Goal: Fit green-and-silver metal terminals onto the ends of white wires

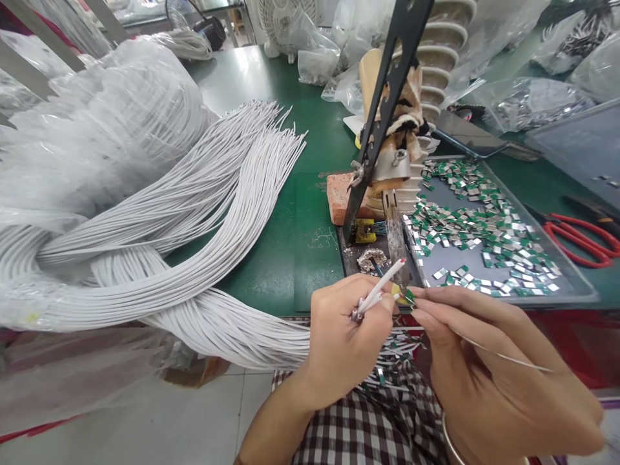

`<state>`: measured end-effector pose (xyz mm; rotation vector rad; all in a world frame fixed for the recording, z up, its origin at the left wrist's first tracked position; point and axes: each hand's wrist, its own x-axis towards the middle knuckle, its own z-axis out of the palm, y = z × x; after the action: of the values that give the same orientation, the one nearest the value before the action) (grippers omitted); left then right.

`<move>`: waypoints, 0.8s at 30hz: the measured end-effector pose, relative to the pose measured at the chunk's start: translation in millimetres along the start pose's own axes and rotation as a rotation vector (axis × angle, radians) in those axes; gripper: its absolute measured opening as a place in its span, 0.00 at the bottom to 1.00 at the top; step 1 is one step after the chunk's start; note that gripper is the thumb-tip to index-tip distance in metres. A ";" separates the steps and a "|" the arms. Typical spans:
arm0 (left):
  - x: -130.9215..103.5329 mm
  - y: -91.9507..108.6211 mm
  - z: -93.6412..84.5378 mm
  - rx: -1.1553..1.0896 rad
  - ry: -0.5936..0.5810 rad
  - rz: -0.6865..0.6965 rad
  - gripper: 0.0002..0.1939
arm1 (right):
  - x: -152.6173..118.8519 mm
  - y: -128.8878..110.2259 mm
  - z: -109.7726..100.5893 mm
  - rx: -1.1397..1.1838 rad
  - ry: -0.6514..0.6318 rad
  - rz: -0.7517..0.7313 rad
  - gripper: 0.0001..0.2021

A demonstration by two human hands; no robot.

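Note:
My left hand (346,336) is closed around a few white cables (382,284) whose ends point up and right. In my right hand (504,361), the thumb and fingertips pinch a small green circuit board (409,297), and a thin wire (504,355) runs back across the fingers. Board and cable end meet just under the tip of a soldering iron (398,258) held in a black metal stand (382,110). Cables with green boards on their ends (387,374) lie over my lap, below my hands.
Large bundles of white cable (232,226) cover the left side. A tray (576,290) of small green boards stands right, beside red-handled pliers (581,239). A brick (339,197) and a ribbed duct (440,58) are near the stand. Plastic bags (314,61) lie behind.

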<state>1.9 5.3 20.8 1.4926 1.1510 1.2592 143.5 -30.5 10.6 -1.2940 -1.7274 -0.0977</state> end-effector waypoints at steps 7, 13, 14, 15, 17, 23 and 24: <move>-5.9 -5.2 -2.4 -0.030 -0.034 -0.035 0.14 | -4.1 3.4 -2.0 0.189 -0.008 0.052 0.13; -6.1 -12.6 -2.4 0.001 -0.097 0.024 0.12 | 1.8 8.3 4.2 0.177 -0.128 0.272 0.09; -6.1 -13.8 -2.7 0.014 -0.127 0.012 0.12 | 2.6 8.6 5.5 0.171 -0.144 0.284 0.09; -6.1 -14.7 -3.0 0.019 -0.159 -0.014 0.12 | 2.8 8.9 6.7 0.174 -0.145 0.279 0.08; -5.9 -15.4 -3.3 0.002 -0.203 -0.080 0.13 | 0.7 9.3 9.1 0.190 -0.126 0.250 0.08; -2.3 -11.2 -2.2 -0.091 -0.135 -0.139 0.12 | -15.2 10.4 13.1 0.125 0.043 0.233 0.11; -1.3 -10.4 -2.2 -0.115 -0.126 -0.146 0.11 | -16.3 10.1 13.2 0.137 0.082 0.217 0.11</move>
<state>-1.7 6.4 10.8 1.3584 1.0666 1.0974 143.2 -30.3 -12.7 -1.3480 -1.4893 0.0902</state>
